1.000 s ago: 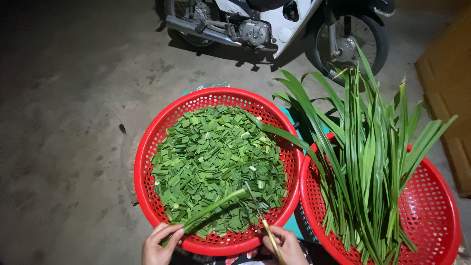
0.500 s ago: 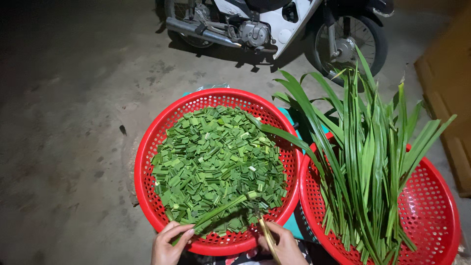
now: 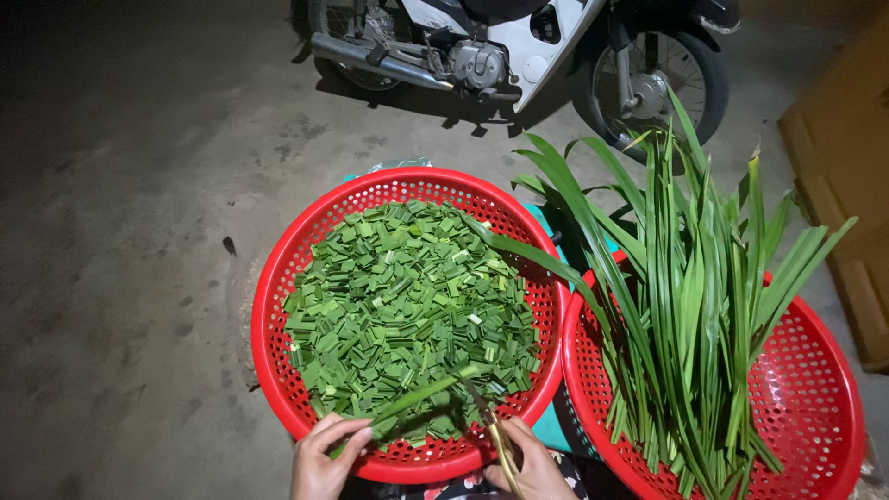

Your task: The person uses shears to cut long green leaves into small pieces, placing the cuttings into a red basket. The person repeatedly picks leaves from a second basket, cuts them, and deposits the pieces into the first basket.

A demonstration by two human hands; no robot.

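My left hand (image 3: 324, 458) pinches a long green leaf (image 3: 421, 393) that reaches up to the right over the near rim of a red perforated basket (image 3: 278, 287). My right hand (image 3: 528, 468) grips a pair of scissors (image 3: 491, 426) whose blades meet the leaf near its tip. The basket is heaped with short cut leaf pieces (image 3: 407, 315). To the right, a second red basket (image 3: 815, 407) holds a bundle of long uncut green leaves (image 3: 685, 296) standing fanned upward.
A parked motorbike (image 3: 519, 56) stands across the back on the bare concrete floor (image 3: 120, 231). A wooden cabinet (image 3: 847, 176) fills the right edge. A teal sheet (image 3: 556, 431) shows between the two baskets.
The leaf in my left hand has become shorter, and both hands have shifted slightly lower and closer together over the basket's near rim.
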